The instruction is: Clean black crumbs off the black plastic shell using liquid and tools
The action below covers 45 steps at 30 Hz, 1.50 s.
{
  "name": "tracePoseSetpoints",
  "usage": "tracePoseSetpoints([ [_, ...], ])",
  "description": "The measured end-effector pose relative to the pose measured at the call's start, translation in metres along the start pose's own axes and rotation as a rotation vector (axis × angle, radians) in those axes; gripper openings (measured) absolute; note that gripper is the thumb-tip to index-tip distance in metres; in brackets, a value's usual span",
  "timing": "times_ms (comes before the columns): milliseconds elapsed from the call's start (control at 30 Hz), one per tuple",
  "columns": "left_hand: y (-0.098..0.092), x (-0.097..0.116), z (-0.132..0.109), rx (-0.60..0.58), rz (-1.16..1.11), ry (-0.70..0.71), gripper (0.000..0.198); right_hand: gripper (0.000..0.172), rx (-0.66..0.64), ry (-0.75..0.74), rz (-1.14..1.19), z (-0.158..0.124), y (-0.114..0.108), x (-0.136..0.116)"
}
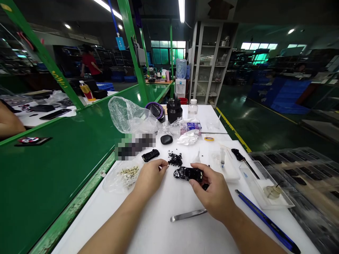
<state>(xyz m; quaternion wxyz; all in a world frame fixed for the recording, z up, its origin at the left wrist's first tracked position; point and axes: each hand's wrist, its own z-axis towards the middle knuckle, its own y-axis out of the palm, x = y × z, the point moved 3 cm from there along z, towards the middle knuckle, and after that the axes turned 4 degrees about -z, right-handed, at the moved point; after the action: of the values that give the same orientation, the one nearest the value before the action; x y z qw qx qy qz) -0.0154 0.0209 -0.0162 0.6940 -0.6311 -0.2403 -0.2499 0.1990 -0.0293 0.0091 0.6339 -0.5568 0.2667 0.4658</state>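
A black model car [185,173] is pinched in the right hand [215,188] beside black bits [175,159]; the left hand [151,174] joins its fingertips, contents unclear. White tabletop [159,229], crossed by a metal strip [186,215], opens nearer; a clear tray [250,188] edges the right.

Black model car [187,174], black bits [175,159], blue-and-black cutter [265,218], yellow tape [209,140], white tabletop [153,225].

Both hands [150,176] bare; forearms [116,220] bare too, narrowing toward wrists [135,195].
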Motion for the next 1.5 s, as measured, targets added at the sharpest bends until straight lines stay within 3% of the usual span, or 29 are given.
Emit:
tracePoseSetpoints([
  [533,0.008,0.008,-0.007,-0.107,0.258,0.164,0.031,0.034,0.039,-0.037,0.013,-0.001,0.001,-0.001],
  [833,0.008,0.005,-0.005,-0.040,0.343,0.180,0.035,0.034,0.049,-0.093,0.000,-0.002,-0.002,-0.004],
  [1133,0.015,0.016,-0.004,-0.043,0.351,0.237,0.037,0.034,0.057,-0.134,-0.003,-0.002,-0.003,-0.008],
  [1500,0.003,-0.001,0.005,-0.089,0.195,0.190,0.030,0.034,0.074,-0.152,0.026,-0.002,-0.006,-0.009],
])
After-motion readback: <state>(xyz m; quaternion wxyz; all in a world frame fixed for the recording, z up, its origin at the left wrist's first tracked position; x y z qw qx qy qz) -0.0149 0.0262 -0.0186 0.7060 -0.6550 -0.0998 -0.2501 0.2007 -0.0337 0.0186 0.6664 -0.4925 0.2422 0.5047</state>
